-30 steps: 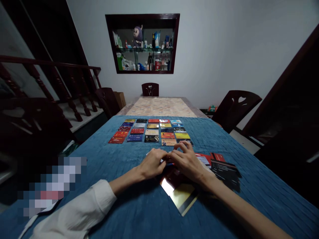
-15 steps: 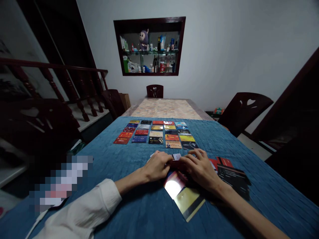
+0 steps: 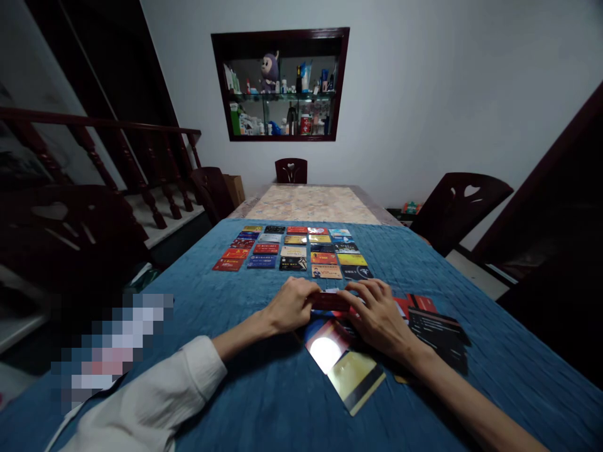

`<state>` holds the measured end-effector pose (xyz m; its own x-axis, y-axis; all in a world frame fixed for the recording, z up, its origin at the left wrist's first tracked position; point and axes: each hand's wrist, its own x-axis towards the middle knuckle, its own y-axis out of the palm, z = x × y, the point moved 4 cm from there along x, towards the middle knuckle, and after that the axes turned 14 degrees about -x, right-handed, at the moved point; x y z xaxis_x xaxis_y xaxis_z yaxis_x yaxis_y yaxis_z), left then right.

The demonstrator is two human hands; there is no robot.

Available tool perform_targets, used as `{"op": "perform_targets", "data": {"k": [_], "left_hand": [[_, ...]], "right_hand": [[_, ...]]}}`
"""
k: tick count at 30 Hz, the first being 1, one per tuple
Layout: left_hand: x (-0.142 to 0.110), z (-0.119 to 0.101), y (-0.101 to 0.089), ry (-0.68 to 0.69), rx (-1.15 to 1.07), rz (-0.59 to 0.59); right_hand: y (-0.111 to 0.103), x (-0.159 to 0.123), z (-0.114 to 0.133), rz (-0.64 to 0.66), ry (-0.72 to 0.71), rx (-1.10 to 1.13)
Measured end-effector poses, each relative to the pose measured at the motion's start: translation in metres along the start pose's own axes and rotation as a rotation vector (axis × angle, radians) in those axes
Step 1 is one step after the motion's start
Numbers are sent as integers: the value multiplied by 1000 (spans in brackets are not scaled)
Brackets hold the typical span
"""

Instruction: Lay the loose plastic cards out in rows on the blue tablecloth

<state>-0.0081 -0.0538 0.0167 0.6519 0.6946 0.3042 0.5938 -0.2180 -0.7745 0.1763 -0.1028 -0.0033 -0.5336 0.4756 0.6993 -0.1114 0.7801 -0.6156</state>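
Observation:
A dark red card (image 3: pixel 328 301) is held on edge, tilted up, between my two hands. My left hand (image 3: pixel 291 306) pinches its left end with thumb and fingers. At the other end, the curled fingers of my right hand (image 3: pixel 378 314) close on it; the thumb is mostly hidden. Beneath and in front of the hands lie loose cards, among them a gold card with a dark stripe (image 3: pixel 357 381) and a card with a bright glare (image 3: pixel 324 346). Under and beside my right forearm spread black cards (image 3: pixel 438 339) and a red card (image 3: pixel 421 302).
Neat rows of colourful cards (image 3: pixel 294 251) lie beyond the hands on the blue tablecloth (image 3: pixel 245 402). A blurred-out object (image 3: pixel 110 351) with a white cable sits at the left. Chairs (image 3: pixel 464 210) stand around the table; a wall shelf (image 3: pixel 282 88) is behind.
The dark red card shows more clearly between my hands now, its face tilted up. Both hands have shifted slightly, and the whole view has moved a little. The laid-out cards stay in their rows.

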Motion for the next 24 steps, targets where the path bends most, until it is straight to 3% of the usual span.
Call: {"op": "perform_targets", "data": {"k": [24], "left_hand": [[-1,-4,2,44,15,5]], "right_hand": [[-2,2,4,-76,54,-87]]}}
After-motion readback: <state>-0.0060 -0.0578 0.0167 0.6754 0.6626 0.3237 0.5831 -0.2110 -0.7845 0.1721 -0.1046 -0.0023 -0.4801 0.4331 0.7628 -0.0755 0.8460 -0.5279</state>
